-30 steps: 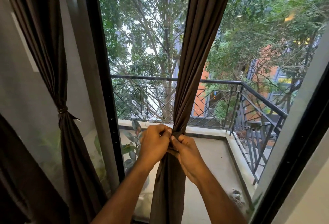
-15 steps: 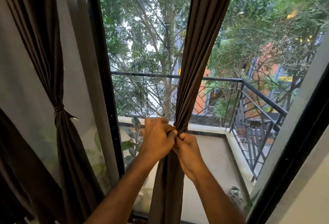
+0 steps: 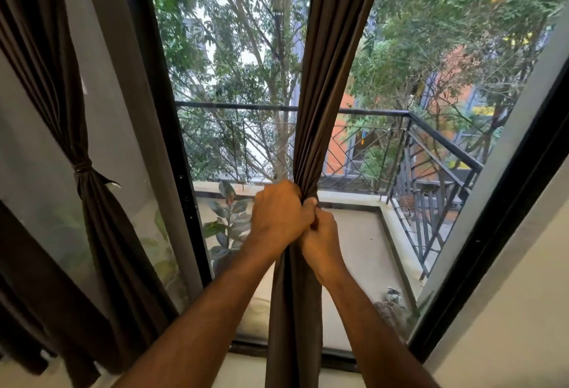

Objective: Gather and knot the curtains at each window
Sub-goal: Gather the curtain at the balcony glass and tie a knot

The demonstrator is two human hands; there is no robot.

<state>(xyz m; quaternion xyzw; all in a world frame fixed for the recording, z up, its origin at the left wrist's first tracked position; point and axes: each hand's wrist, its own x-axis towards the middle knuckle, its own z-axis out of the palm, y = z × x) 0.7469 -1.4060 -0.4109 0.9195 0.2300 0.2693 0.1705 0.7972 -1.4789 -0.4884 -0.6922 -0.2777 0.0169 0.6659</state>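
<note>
Both my hands are clamped on the middle curtain [image 3: 326,79], right at its gathered waist in front of the window glass.

My left hand [image 3: 278,213] is fisted tight around the bunched brown fabric, and my right hand [image 3: 321,238] grips just below, touching the left, fingers curled into the same bundle. The cloth hangs straight down between my forearms. Off to my left, the other curtain [image 3: 92,203] is tied with a knot [image 3: 82,167]. Outside, a balcony railing [image 3: 431,129] and a potted plant [image 3: 226,218].
</note>
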